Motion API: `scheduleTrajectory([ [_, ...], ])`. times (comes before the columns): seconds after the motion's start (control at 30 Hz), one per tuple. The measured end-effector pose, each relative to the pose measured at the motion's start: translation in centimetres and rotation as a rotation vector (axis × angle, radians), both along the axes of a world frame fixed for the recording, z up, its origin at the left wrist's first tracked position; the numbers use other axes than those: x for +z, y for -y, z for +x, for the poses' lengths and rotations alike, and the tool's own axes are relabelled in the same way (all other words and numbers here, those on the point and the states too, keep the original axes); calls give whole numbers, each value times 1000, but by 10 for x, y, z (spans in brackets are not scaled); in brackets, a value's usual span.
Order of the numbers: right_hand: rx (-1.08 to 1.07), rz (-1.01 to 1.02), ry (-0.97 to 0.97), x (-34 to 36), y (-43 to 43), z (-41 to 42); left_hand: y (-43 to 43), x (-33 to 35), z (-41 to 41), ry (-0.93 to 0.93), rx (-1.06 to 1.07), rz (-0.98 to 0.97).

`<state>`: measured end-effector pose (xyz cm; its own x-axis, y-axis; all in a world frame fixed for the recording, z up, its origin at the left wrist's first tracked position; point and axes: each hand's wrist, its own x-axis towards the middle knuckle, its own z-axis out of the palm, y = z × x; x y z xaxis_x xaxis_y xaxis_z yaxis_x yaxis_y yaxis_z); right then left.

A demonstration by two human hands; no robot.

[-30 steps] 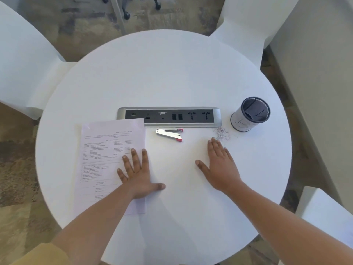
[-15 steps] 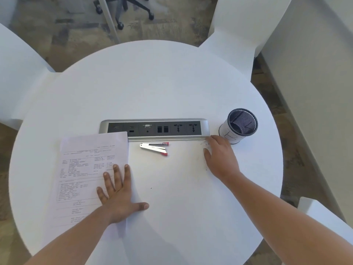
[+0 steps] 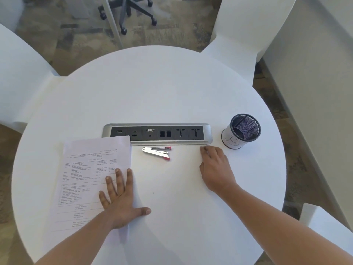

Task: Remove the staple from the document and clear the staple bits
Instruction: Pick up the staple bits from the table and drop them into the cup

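The printed document [image 3: 89, 169] lies at the left of the round white table [image 3: 152, 88]. My left hand [image 3: 120, 197] rests flat on its right edge, fingers spread and thumb out on the table. My right hand [image 3: 216, 167] sits near the right end of the socket panel, fingers curled down onto the tabletop. The loose staple bits are hidden under those fingers. A small silver tool with red tips [image 3: 157, 153] lies between my hands, untouched.
A silver socket panel [image 3: 156, 133] is set into the table's middle. A mesh pen cup [image 3: 241, 133] with a white label stands just right of my right hand. White chairs [image 3: 248, 31] surround the table; an office chair base [image 3: 133, 14] is behind.
My right hand slid forward over the pile of staple bits and curled its fingers, so the bits no longer show. My left hand stayed flat on the document. The view tilted upward.
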<state>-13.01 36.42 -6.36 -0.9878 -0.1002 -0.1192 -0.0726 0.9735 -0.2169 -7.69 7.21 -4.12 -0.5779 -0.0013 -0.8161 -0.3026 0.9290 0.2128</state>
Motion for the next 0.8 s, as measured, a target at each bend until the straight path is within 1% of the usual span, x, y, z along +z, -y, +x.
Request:
scheduleTrajectory([
  [0.17,56,-78,3,4,5,27,1,1,0,-7,-2,9],
  [0.23,-31,-141,-20,9,2,20,1,0,0,-8,-4,10],
  [0.3,-156,-153,-12,13,-5,8,1,0,0,-11,-3,11],
  [0.37,-268,-89,40,17,-11,-1,1,-1,1,-10,1,9],
  [0.43,-308,-15,96,17,-13,0,1,0,1,-8,-1,8],
  [0.53,-257,15,103,14,-10,13,0,1,0,-5,-3,8],
  [0.67,-148,-16,93,14,6,24,0,1,1,-1,-2,8],
  [0.73,-110,-82,110,16,10,25,0,1,1,-2,2,10],
  [0.8,-162,-174,107,20,5,20,0,1,1,-3,1,9],
])
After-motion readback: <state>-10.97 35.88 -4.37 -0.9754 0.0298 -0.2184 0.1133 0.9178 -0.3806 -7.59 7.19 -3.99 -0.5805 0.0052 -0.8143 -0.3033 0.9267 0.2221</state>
